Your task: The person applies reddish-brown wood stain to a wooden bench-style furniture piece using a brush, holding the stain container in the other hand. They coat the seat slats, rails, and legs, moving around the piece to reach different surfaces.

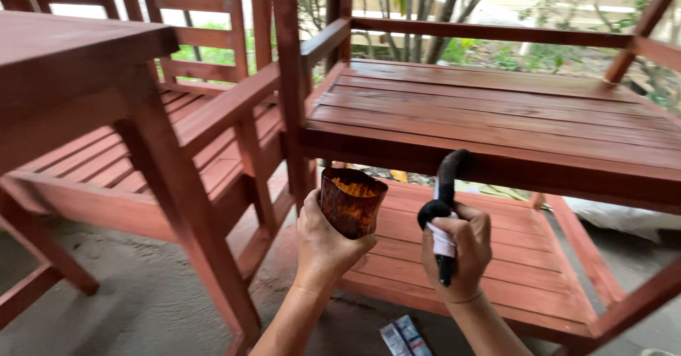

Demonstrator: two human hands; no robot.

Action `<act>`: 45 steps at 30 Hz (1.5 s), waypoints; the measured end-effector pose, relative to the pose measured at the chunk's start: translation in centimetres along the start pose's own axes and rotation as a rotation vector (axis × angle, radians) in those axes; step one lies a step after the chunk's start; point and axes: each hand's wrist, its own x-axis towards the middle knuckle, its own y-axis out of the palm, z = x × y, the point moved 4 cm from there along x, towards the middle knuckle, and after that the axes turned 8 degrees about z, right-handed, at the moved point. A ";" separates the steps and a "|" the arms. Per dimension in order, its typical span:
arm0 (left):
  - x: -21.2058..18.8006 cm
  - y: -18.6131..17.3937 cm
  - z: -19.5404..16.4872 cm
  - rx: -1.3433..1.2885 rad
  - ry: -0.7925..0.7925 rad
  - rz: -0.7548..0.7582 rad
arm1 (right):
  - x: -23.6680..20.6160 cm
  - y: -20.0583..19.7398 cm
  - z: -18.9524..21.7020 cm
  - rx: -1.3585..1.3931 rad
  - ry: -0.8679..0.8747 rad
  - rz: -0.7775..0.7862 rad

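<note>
While left hand (pixel 323 246) is clamping stain cup (pixel 352 201), right hand (pixel 454 249) is gripping brush (pixel 443 200); bench slats (pixel 496 108) looking coated; lower shelf (pixel 489 257) paler, seemingly pending.

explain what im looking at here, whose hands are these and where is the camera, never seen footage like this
There is no machine here. The single picture comes from a camera worn on a person's head, looking down at that person's own two bare hands.

The left hand holds a small stained brown container with orange-brown liquid inside, its fingers wrapped around the base. The right hand grips the white-wrapped handle of a dark brush-like applicator, whose curved tip points up toward the front edge of a reddish-brown slatted wooden bench.

A lower slatted wooden shelf sits beneath the hands. To the left stands a matching reddish-brown wooden chair. A small blue and white packet lies on the grey concrete floor.
</note>
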 end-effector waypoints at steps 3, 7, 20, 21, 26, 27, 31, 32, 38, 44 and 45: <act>0.4 -2.8 2.3 0.015 -0.075 0.004 | 0.0 3.6 2.3 0.024 -0.009 0.025; 0.8 -6.9 4.2 0.017 -0.094 -0.060 | 0.1 7.9 5.2 0.104 -0.033 0.062; 1.2 -12.9 7.2 -0.003 -0.084 -0.122 | 1.7 15.9 10.9 0.276 -0.151 0.187; 1.3 -12.9 7.2 0.000 -0.086 -0.128 | 1.7 15.6 11.1 0.316 -0.164 0.183; 1.1 -12.9 7.2 0.008 -0.036 -0.137 | 2.0 14.5 11.3 0.466 -0.178 0.160; 1.0 -12.9 7.0 -0.001 -0.021 -0.148 | 2.0 14.6 11.2 0.496 -0.185 0.185; 0.8 -12.2 6.0 0.073 -0.024 -0.179 | 2.6 15.0 9.8 0.494 -0.174 0.215; 0.8 -11.9 5.5 0.081 -0.029 -0.180 | 2.6 14.7 9.3 0.464 -0.168 0.205; 0.0 -8.7 2.9 0.008 -0.144 -0.054 | 2.3 9.5 5.3 0.452 -0.070 0.220; -0.9 -2.6 -0.1 0.010 -0.081 0.020 | 2.0 2.6 1.1 0.352 -0.038 0.191; -1.1 -1.5 -0.6 0.013 -0.039 0.016 | 1.8 1.5 0.3 0.330 -0.034 0.181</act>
